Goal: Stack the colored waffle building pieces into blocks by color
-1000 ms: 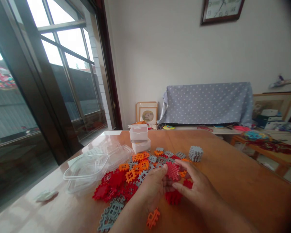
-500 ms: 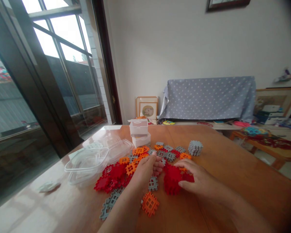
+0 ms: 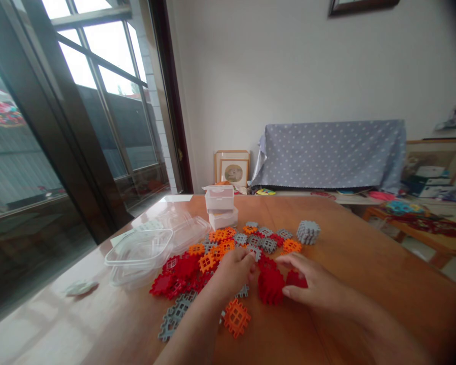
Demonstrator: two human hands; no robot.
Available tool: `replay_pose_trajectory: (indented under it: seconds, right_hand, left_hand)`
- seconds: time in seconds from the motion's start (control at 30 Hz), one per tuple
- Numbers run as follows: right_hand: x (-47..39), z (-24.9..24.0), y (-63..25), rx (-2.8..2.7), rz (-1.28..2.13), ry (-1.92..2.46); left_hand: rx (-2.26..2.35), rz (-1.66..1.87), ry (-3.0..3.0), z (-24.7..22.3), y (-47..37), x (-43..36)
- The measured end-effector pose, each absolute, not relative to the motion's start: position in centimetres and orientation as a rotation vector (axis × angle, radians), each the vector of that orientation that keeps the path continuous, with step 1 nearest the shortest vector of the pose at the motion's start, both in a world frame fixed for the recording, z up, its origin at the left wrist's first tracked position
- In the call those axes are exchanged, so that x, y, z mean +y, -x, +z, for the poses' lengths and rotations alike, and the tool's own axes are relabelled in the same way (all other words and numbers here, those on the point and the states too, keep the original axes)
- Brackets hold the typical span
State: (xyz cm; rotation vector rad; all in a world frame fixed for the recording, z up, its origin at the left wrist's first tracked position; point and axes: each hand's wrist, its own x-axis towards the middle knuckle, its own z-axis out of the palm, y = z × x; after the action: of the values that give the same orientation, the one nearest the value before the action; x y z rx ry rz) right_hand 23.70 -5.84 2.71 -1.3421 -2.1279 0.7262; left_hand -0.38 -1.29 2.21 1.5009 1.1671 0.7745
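Red stack (image 3: 270, 287) of notched tiles stands on the table (image 3: 365, 253), five o'clock of view. Right hand (image 3: 306, 281), spread, lies at the stack's three o'clock; left hand (image 3: 240, 267), curled, contents hidden, at its ten. Grey stack (image 3: 308, 232) at view's four o'clock; clear tubs (image 3: 112, 262) at eight.

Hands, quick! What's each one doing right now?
Left hand: fingers curled; can't tell whether it holds anything.
Right hand: open, thumb and fingers apart, beside the red stack.
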Motion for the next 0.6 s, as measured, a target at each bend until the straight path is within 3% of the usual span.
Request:
replay_pose_trajectory:
  seconds: [0.6]
  right_hand:
    - [-6.1,1.1,-22.3,-1.706,1.324,1.505]
  left_hand:
    - [1.279,0.531,-1.901,2.9,0.2,-2.8]
